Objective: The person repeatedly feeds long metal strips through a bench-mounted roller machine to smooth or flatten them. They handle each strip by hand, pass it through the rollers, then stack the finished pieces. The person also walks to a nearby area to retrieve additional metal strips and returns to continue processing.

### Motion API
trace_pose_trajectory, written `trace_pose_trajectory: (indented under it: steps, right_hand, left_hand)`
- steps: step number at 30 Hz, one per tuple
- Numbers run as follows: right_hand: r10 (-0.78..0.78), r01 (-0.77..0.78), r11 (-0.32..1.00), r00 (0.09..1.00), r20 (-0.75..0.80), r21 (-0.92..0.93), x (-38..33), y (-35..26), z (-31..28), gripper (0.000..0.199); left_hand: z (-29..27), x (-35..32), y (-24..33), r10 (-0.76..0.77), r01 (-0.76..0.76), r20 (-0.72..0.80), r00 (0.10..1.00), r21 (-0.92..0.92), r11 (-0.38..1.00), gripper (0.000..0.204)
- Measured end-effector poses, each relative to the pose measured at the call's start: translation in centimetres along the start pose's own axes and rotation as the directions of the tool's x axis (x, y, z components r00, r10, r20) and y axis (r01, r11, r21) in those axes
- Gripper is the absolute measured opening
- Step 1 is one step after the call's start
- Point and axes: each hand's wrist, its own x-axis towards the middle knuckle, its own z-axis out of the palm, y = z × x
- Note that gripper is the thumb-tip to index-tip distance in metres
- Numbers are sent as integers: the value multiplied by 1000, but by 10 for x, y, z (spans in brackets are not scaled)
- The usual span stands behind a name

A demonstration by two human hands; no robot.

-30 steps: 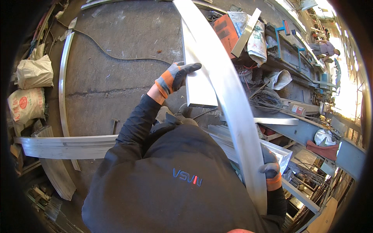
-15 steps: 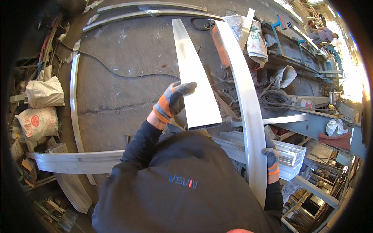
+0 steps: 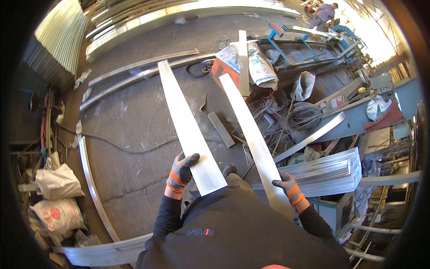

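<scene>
My left hand (image 3: pixel 180 174), in a grey and orange glove, grips a long silvery rectangular metal tube (image 3: pixel 188 127) by its left side near the close end. The thumb lies over the top face; the other fingers are partly hidden. The tube slants away to the far left. My right hand (image 3: pixel 290 186), gloved alike, holds the right edge of a second long silvery metal length (image 3: pixel 249 127), whose near end runs past my jacket. Its thumb rests on top, and the fingers underneath are hidden. The two lengths lie apart, roughly side by side.
A stack of silvery profiles (image 3: pixel 329 172) sits right of my right hand. An orange box (image 3: pixel 221 67), sacks (image 3: pixel 262 69) and coiled cable (image 3: pixel 306 114) lie ahead right. White sacks (image 3: pixel 58 181) stand at left. A dark cable (image 3: pixel 134 150) crosses the floor. Another person (image 3: pixel 323 15) bends over far right.
The view has tilted up, showing more of the far floor. Both metal lengths have swung leftward at their far ends. My right hand's thumb now lies over its length's top face.
</scene>
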Motion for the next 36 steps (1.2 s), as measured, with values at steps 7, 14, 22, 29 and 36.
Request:
trace_pose_trajectory:
  steps: [7, 14, 22, 29, 36]
  right_hand:
    - [46, -46, 986, 999, 4, 163, 111, -6, -11, 66]
    - [-220, 198, 976, 893, -392, -96, 258, 59, -3, 43]
    - [-133, 247, 931, 915, -381, 268, 570, -14, -109, 47]
    - [-33, -144, 911, 909, -416, -385, 708, 48, -168, 69]
    - [130, -147, 870, 989, -68, -471, 493, 228, 26, 52]
  left_hand:
    - [-16, 34, -3, 518, -566, 346, 782, 743, 358, 19]
    - [12, 64, -1, 500, -487, 333, 799, 847, 214, 18]
    - [72, 114, -11, 369, -77, -168, 914, 821, 565, 18]
    - [135, 121, -4, 28, 58, -522, 853, 147, 988, 28]
    - [123, 112, -34, 170, 7, -546, 820, 307, 952, 29]
